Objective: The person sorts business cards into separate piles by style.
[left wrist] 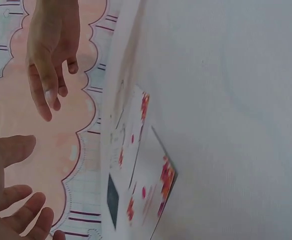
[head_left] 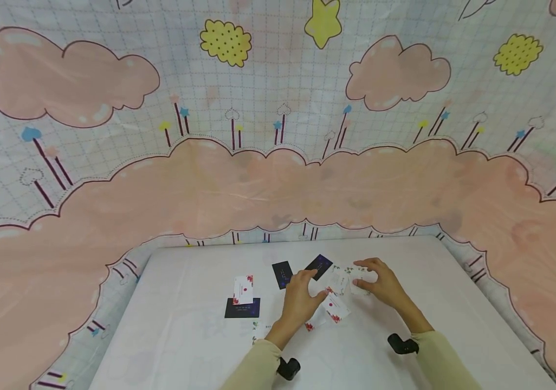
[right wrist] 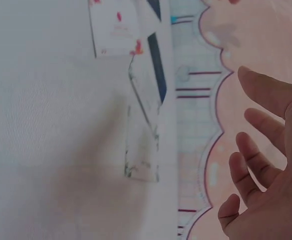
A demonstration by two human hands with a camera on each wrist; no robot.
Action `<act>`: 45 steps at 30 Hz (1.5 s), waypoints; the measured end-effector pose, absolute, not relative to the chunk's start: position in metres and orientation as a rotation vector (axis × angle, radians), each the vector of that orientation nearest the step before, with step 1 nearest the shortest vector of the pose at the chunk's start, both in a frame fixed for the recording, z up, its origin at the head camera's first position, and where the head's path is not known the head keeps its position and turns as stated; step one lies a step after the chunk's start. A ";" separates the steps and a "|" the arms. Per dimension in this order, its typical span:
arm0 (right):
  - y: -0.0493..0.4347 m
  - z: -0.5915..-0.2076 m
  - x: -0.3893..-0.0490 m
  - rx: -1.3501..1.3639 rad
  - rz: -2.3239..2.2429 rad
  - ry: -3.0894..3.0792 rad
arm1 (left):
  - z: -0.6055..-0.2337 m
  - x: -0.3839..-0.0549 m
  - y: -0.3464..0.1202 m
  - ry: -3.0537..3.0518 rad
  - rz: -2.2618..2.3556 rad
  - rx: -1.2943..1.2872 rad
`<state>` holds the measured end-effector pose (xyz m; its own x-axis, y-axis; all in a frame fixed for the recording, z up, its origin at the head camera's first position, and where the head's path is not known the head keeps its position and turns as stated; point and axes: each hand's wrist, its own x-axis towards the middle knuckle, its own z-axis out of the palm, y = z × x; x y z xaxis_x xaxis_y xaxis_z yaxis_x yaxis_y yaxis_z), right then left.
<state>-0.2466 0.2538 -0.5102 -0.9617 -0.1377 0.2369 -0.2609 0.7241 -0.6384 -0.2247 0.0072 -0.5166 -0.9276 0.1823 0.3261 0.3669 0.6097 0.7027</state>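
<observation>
A person in pale sleeves (head_left: 446, 363) holds both hands over cards scattered on a white table (head_left: 175, 336). The left hand (head_left: 299, 298) is wide, its thumb and fingers well apart, near a white card with red flowers (head_left: 336, 307); another red-flowered card (head_left: 311, 326) lies just beside, partly hidden. The right hand (head_left: 382, 281) is likewise wide, thumb apart from the fingers, by a leaf-trimmed white card (head_left: 360, 276); a second leaf-trimmed card (head_left: 338, 281) lies between the hands. Beyond the left hand are a dark card (head_left: 283, 275) and a tilted dark card (head_left: 319, 264), the latter partly behind its fingertips; whether they touch cannot be told. Farther left, an upright red-flowered card (head_left: 243, 288) overlaps a sideways dark card (head_left: 242, 311). Behind the table hangs a cloud-patterned backdrop (head_left: 278, 189).
</observation>
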 end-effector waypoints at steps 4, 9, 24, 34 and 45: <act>0.259 -0.519 -0.258 0.327 1.032 -2.773 | -0.525 -0.231 0.021 -2.587 -1.242 -0.384; 0.258 -0.524 -0.271 0.309 1.068 -2.793 | -0.539 -0.239 0.034 -2.555 -1.196 -0.307; 0.252 -0.543 -0.297 0.379 1.121 -2.843 | -0.561 -0.250 0.063 -2.679 -1.065 -0.078; 0.248 -0.559 -0.311 0.181 0.937 -3.026 | -0.563 -0.248 0.073 -2.733 -1.038 -0.014; 0.239 -0.552 -0.311 0.112 0.842 -3.065 | -0.570 -0.254 0.078 -2.723 -0.996 0.009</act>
<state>-0.3114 0.2393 -0.5516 -0.9968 -0.0778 -0.0187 -0.0574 0.8573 -0.5116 -0.2541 0.0782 -0.5696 -0.9708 -0.0882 0.2230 0.0764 0.7676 0.6363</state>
